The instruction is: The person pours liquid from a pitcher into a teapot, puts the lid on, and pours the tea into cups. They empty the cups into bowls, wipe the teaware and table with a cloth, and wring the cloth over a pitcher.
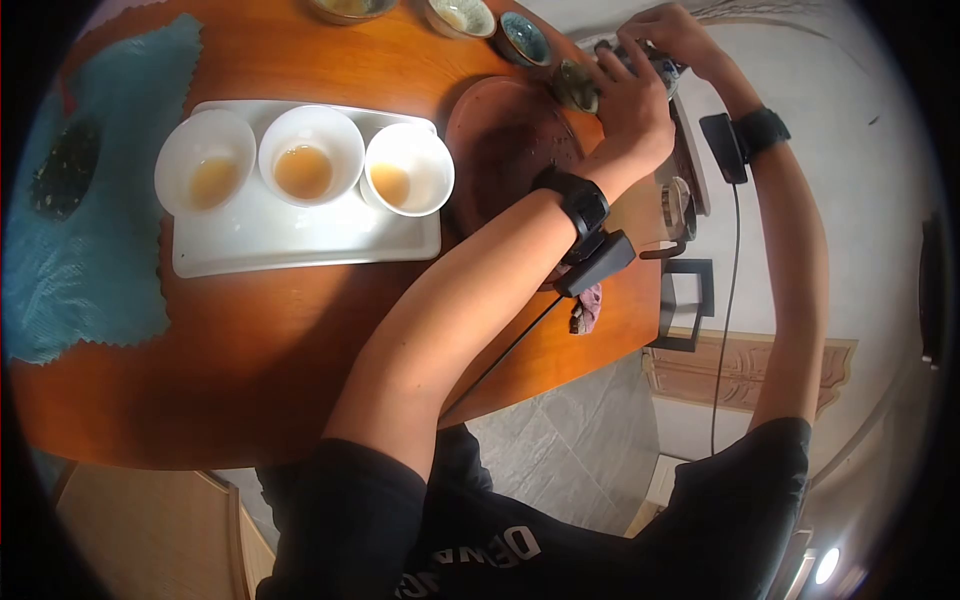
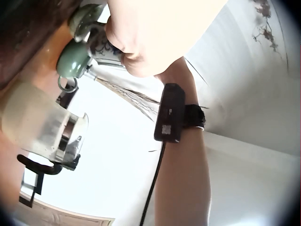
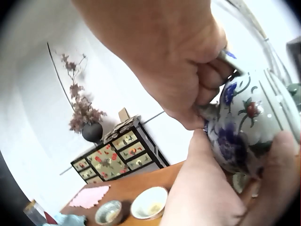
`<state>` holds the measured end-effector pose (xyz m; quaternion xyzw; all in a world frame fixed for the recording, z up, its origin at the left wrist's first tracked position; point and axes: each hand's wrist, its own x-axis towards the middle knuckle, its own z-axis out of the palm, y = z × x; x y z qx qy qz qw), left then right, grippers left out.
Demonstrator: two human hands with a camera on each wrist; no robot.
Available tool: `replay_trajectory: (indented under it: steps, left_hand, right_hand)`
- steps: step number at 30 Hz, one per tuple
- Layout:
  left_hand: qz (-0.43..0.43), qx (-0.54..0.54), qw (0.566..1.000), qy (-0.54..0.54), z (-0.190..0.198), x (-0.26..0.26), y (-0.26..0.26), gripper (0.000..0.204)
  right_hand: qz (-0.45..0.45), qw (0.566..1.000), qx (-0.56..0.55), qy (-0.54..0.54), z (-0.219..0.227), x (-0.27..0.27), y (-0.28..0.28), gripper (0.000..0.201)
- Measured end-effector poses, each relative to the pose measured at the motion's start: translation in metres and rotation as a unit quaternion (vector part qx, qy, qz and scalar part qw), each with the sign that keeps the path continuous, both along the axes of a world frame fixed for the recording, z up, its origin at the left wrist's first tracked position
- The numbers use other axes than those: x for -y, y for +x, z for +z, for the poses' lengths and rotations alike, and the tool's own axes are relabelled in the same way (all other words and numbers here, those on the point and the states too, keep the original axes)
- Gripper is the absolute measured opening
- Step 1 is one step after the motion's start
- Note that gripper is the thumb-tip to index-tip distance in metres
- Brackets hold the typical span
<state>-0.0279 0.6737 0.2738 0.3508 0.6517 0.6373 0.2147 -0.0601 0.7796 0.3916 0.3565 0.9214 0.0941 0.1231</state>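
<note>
A white porcelain teapot (image 3: 249, 120) painted with blue and red flowers is tilted in the right wrist view. My right hand (image 1: 676, 38) grips it by the handle, fingers curled. Fingers of my left hand (image 1: 636, 112) lie spread and fairly straight against the pot's body, the lower hand in the right wrist view. From the head, the two hands cover most of the pot. Just left of the left fingertips is a greenish cup (image 1: 574, 86). Below the hands in the left wrist view stand a rounded green vessel (image 2: 73, 59) and a clear glass pitcher (image 2: 35, 120) with a dark handle.
Three white cups of amber liquid stand on a white tray (image 1: 300, 245). Under my left forearm lies a round reddish-brown tray (image 1: 490, 130). Several bowls, one dark blue (image 1: 523, 38), line the far edge. A blue cloth (image 1: 110, 270) holds dark leaves (image 1: 66, 170).
</note>
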Motion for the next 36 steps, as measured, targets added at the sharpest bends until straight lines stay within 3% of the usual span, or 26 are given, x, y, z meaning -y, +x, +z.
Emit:
replay_trajectory:
  steps: [2, 4, 6, 8, 10, 12, 15, 16, 17, 18, 19, 21, 22, 23, 24, 25, 26, 27, 28, 29, 30, 31, 35, 36]
  left_hand:
    - [-0.033, 0.021, 0.999, -0.003, 0.004, 0.004, -0.012, 0.109]
    - [-0.074, 0.035, 0.997, -0.007, 0.000, 0.003, -0.010, 0.109]
    - [-0.007, -0.020, 0.999, 0.030, -0.003, 0.004, -0.010, 0.108]
    - [-0.033, 0.012, 0.999, 0.017, 0.000, 0.003, -0.009, 0.107]
    - [-0.063, 0.037, 0.997, 0.004, -0.002, 0.002, -0.002, 0.107]
    - [0.025, -0.047, 0.997, 0.053, -0.007, -0.002, 0.007, 0.106]
    - [-0.022, -0.045, 0.995, 0.084, 0.012, 0.017, 0.001, 0.101]
    - [-0.022, -0.049, 0.995, 0.085, 0.021, 0.025, -0.002, 0.101]
    - [-0.046, -0.123, 0.989, 0.062, 0.033, 0.034, -0.006, 0.098]
    - [-0.071, -0.199, 0.977, 0.039, 0.046, 0.043, -0.010, 0.096]
    - [-0.076, -0.211, 0.974, 0.043, 0.058, 0.056, -0.017, 0.096]
    - [-0.163, -0.259, 0.952, -0.021, 0.084, 0.090, -0.038, 0.082]
    - [-0.224, -0.222, 0.947, -0.059, 0.110, 0.121, -0.049, 0.076]
    - [-0.312, -0.121, 0.928, -0.163, 0.158, 0.184, -0.062, 0.067]
    - [-0.172, -0.347, 0.915, -0.111, 0.114, 0.135, -0.057, 0.068]
    - [-0.274, -0.265, 0.918, -0.108, 0.135, 0.181, -0.075, 0.072]
    - [-0.354, -0.262, 0.889, -0.128, 0.151, 0.208, -0.094, 0.070]
    - [-0.224, -0.315, 0.922, -0.024, 0.129, 0.213, -0.099, 0.066]
    - [-0.133, -0.397, 0.897, 0.143, 0.095, 0.196, -0.122, 0.063]
    - [-0.040, -0.422, 0.902, 0.080, 0.107, 0.243, -0.105, 0.063]
    - [-0.016, -0.460, 0.887, 0.033, 0.107, 0.258, -0.118, 0.068]
    - [-0.019, -0.472, 0.881, 0.028, 0.100, 0.268, -0.136, 0.068]
    - [-0.126, -0.276, 0.953, 0.011, 0.062, 0.304, -0.214, 0.085]
    - [-0.121, -0.283, 0.951, 0.008, 0.051, 0.314, -0.221, 0.085]
  right_hand:
    - [-0.043, 0.985, -0.119, -0.115, -0.008, -0.036, 0.017, 0.027]
    - [-0.026, 0.985, -0.118, -0.125, -0.010, -0.036, 0.021, 0.027]
    - [-0.005, 0.985, -0.115, -0.131, -0.009, -0.039, 0.023, 0.026]
    - [-0.030, 0.978, -0.136, -0.152, -0.012, -0.046, 0.030, 0.028]
    - [-0.033, 0.977, -0.154, -0.145, -0.008, -0.025, 0.037, 0.029]
    - [-0.029, 0.976, -0.167, -0.136, 0.000, 0.000, 0.047, 0.030]
    - [-0.033, 0.961, -0.224, -0.159, 0.015, 0.021, 0.080, 0.030]
    - [-0.082, 0.921, -0.328, -0.193, 0.011, 0.024, 0.096, 0.029]
    - [-0.130, 0.866, -0.428, -0.224, 0.007, 0.028, 0.113, 0.028]
    - [-0.114, 0.806, -0.512, -0.275, 0.000, 0.045, 0.122, 0.027]
    - [-0.113, 0.800, -0.523, -0.271, -0.004, 0.064, 0.127, 0.027]
    - [-0.096, 0.716, -0.636, -0.273, -0.017, 0.106, 0.131, 0.027]
    - [-0.115, 0.662, -0.690, -0.270, -0.027, 0.127, 0.127, 0.027]
    - [-0.104, 0.655, -0.693, -0.281, -0.041, 0.137, 0.133, 0.027]
    - [-0.107, 0.638, -0.713, -0.270, -0.056, 0.146, 0.129, 0.028]
    - [-0.129, 0.632, -0.718, -0.260, -0.063, 0.171, 0.119, 0.026]
    - [-0.120, 0.607, -0.737, -0.270, -0.077, 0.178, 0.111, 0.024]
    - [-0.112, 0.581, -0.756, -0.280, -0.096, 0.185, 0.103, 0.022]
    - [-0.100, 0.564, -0.768, -0.286, -0.111, 0.192, 0.096, 0.020]
    - [-0.089, 0.547, -0.780, -0.293, -0.122, 0.200, 0.088, 0.018]
    - [-0.102, 0.538, -0.782, -0.298, -0.129, 0.209, 0.081, 0.018]
    - [-0.082, 0.534, -0.792, -0.285, -0.139, 0.213, 0.073, 0.019]
    - [-0.045, 0.498, -0.815, -0.293, -0.170, 0.214, 0.058, 0.020]
    - [-0.041, 0.499, -0.812, -0.299, -0.172, 0.217, 0.060, 0.019]
